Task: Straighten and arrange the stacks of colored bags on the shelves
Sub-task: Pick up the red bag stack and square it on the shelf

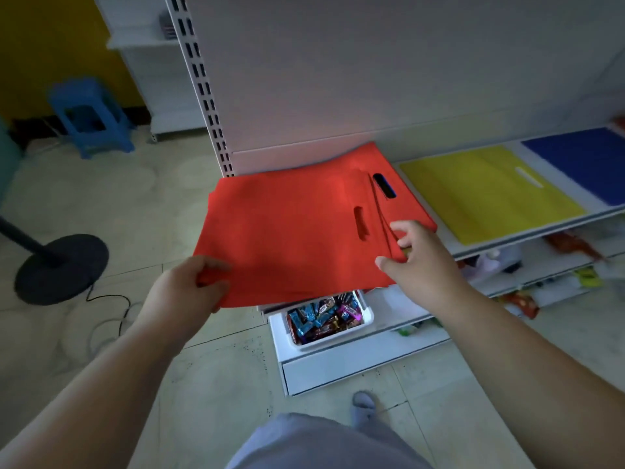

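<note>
Head view shows me partway through the job: the yellow bags (487,191) at about two o'clock and the blue bags (581,160) further right already lie flat and fairly square on the shelf (527,240), so I judge those two stacks done or nearly so. The red bags (291,228), dead centre at twelve o'clock, are what is left; they hang out over the shelf's front edge, skewed, with the handle cut-outs not lined up. My left hand (196,286) pinches the near left corner of the red stack, thumb on top and fingers curled beneath. My right hand (416,255) grips the right edge, fingers tucked into the layers, thumb out to the side. The stack needs squaring and sliding back against the back panel. Below it, at six o'clock, a white bin of wrapped sweets (324,319) juts from the lower shelf, right under the overhanging bags. At nine o'clock a black stand base (61,269) sits on the floor, and a blue stool (89,116) stands at ten o'clock, both well apart from my work.
</note>
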`<state>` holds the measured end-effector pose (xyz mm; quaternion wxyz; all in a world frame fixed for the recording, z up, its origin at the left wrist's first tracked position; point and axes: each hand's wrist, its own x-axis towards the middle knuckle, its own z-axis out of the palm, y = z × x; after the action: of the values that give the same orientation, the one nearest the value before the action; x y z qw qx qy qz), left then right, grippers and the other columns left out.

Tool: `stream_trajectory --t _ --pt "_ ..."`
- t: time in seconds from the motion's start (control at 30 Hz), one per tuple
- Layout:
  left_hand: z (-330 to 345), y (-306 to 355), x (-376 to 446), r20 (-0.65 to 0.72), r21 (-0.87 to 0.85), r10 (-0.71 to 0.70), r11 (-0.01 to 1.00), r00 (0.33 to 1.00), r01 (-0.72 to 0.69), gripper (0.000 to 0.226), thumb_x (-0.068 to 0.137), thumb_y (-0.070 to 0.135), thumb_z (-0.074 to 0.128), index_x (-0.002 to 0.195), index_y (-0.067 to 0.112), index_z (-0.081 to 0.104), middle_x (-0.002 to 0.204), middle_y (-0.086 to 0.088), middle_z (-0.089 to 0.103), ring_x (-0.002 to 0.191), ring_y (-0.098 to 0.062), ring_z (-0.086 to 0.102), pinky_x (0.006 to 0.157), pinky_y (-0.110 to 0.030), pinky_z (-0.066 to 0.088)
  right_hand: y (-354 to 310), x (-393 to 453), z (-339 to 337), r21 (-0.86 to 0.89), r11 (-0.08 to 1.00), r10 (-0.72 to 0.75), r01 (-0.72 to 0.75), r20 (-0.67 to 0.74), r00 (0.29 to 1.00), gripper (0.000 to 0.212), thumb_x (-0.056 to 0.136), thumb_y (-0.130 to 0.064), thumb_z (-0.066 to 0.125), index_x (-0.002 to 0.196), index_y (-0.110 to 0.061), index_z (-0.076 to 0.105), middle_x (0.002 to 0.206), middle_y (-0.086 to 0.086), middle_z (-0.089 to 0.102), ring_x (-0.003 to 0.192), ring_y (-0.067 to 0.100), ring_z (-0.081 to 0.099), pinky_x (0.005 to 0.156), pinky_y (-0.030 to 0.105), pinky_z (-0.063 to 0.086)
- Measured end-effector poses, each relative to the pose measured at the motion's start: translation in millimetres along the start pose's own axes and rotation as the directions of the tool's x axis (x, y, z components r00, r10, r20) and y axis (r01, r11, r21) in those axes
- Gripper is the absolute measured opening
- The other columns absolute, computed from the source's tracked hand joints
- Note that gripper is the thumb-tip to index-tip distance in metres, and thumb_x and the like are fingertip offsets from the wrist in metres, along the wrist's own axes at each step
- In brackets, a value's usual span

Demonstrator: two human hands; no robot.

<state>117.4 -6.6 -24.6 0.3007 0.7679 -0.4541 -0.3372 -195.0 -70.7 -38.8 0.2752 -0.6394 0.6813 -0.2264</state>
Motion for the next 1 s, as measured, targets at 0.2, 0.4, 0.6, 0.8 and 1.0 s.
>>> stream_trajectory --t 0.2,0.4,0.6,0.8,1.0 --pt "-3 -21 -9 -0.039 -0.125 -0.05 0.991 0.998 0.044 0.032 0.082 0.013 0.052 0.087 0.038 0.071 0.064 -0.005 0.062 0.059 -0.027 0.053 0.06 -0.048 0.05 -5 10 0 0.314 0.939 0.009 -0.139 0.382 0.924 0.071 0.078 -0.008 0.08 0.133 -0.044 0.051 0.14 -0.005 0.044 0.124 0.016 0.05 0.104 0.039 0.046" --pt "9 -3 -35 -0.2 -0.011 0.049 0.999 0.979 -0.053 0.038 0.093 0.013 0.049 0.086 0.047 0.066 0.073 0.006 0.068 0.058 -0.025 0.06 0.057 -0.031 0.048 0 -10 -16 0.164 0.979 -0.161 0.126 0.228 0.96 0.047 0.091 -0.022 0.068 0.13 -0.044 0.055 0.125 -0.02 0.055 0.074 -0.005 0.063 0.063 0.023 0.056" --pt "66 59 -73 -0.293 -0.097 0.183 0.971 0.939 -0.219 0.035 0.095 0.02 0.055 0.112 0.049 0.064 0.072 0.022 0.064 0.07 -0.011 0.063 0.064 -0.03 0.051 70 -36 -89 0.201 0.968 -0.147 0.149 -0.025 0.989 0.042 0.095 -0.033 0.059 0.131 -0.053 0.051 0.112 -0.016 0.066 0.089 0.016 0.07 0.073 0.033 0.06" --pt "198 162 -102 -0.25 -0.184 0.327 0.908 0.912 -0.376 0.04 0.094 0.015 0.057 0.122 0.042 0.061 0.073 0.0 0.064 0.066 -0.012 0.056 0.069 -0.023 0.048 191 -46 -209 0.123 0.982 -0.111 0.143 -0.239 0.965 0.043 0.096 -0.033 0.057 0.134 -0.051 0.048 0.123 -0.02 0.058 0.088 0.003 0.061 0.078 0.027 0.055" --pt "333 268 -132 -0.085 -0.256 0.437 0.859 0.896 -0.443 0.042 0.095 0.019 0.055 0.122 0.051 0.057 0.099 0.008 0.071 0.078 -0.015 0.066 0.078 -0.038 0.057 307 -62 -333 0.129 0.991 0.016 0.037 -0.384 0.923 0.045 0.096 -0.033 0.058 0.132 -0.056 0.045 0.11 -0.037 0.049 0.097 0.007 0.062 0.077 0.036 0.057"
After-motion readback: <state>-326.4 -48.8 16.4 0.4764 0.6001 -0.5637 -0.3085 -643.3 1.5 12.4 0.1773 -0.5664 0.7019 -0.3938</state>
